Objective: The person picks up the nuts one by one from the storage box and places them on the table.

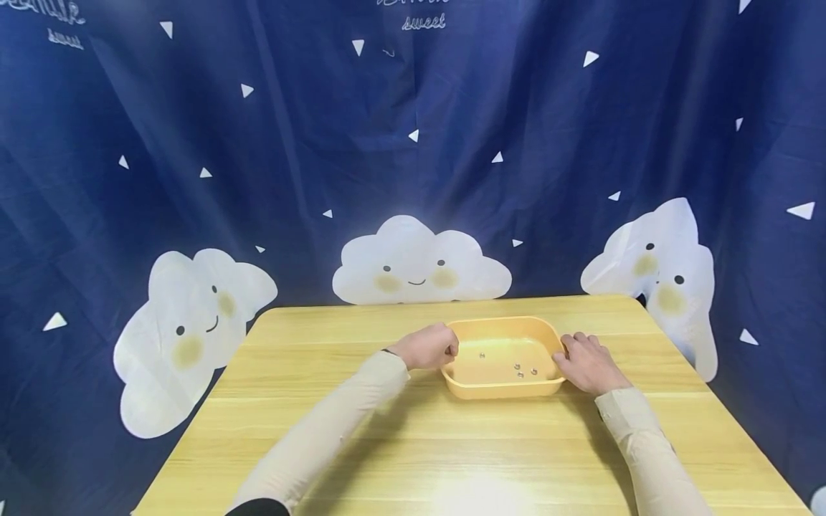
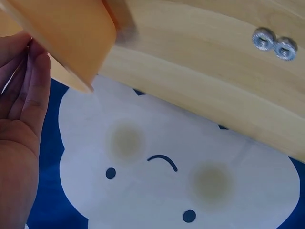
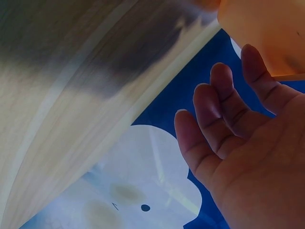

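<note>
A shallow yellow-orange plastic tray (image 1: 503, 391) is between the two hands at the table's far half. Several small shiny metal pieces, which look like nuts (image 1: 520, 375), lie on its floor, mostly toward the right. My left hand (image 1: 426, 347) grips the left rim, fingertips and thumb pinching the wall in the left wrist view. At the right end, my right hand (image 1: 587, 363) holds the rim with its thumb over the edge. Its other fingers (image 3: 207, 114) spread loosely outside the wall in the right wrist view, where the thumb is hidden.
The tray stands on a pale wood-grain table (image 1: 413, 444). Two ridged silver nuts (image 2: 285, 48) lie side by side on wood in the left wrist view; I cannot match them in the head view. A dark blue curtain (image 1: 413, 172) with white clouds hangs behind the table.
</note>
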A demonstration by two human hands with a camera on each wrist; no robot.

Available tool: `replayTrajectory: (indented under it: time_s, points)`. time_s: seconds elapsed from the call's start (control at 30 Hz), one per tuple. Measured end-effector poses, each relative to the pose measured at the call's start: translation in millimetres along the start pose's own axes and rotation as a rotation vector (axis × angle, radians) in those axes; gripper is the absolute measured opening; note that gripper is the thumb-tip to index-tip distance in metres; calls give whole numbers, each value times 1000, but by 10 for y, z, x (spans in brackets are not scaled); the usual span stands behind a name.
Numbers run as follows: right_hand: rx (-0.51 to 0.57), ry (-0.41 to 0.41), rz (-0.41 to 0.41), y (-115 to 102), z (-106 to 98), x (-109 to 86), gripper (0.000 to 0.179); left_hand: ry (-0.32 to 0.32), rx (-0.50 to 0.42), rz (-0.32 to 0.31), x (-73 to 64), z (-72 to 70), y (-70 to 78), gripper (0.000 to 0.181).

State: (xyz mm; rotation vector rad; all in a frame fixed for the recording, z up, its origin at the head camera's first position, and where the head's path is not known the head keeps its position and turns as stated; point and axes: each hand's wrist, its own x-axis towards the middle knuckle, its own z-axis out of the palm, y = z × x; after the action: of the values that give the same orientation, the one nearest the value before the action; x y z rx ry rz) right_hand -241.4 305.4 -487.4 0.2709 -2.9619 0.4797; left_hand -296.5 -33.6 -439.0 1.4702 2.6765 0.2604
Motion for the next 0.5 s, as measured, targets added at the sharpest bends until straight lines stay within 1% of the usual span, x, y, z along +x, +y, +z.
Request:
replayTrajectory:
  time_s: [0.13, 0.23, 0.4, 0.5]
  points:
    - [-2, 5, 2, 10, 14, -1, 19, 6, -24, -8, -40, -20, -39, 41]
    - [-3, 8, 1, 11, 19, -4, 19, 9, -40, -9, -74, -33, -55, 32]
    - [2, 5, -2, -3, 11, -9, 19, 15, -60, -33, -129, -62, -82, 15]
    - [5, 4, -2, -10, -6, -2, 19, 28, -63, -38, -167, -71, -114, 11]
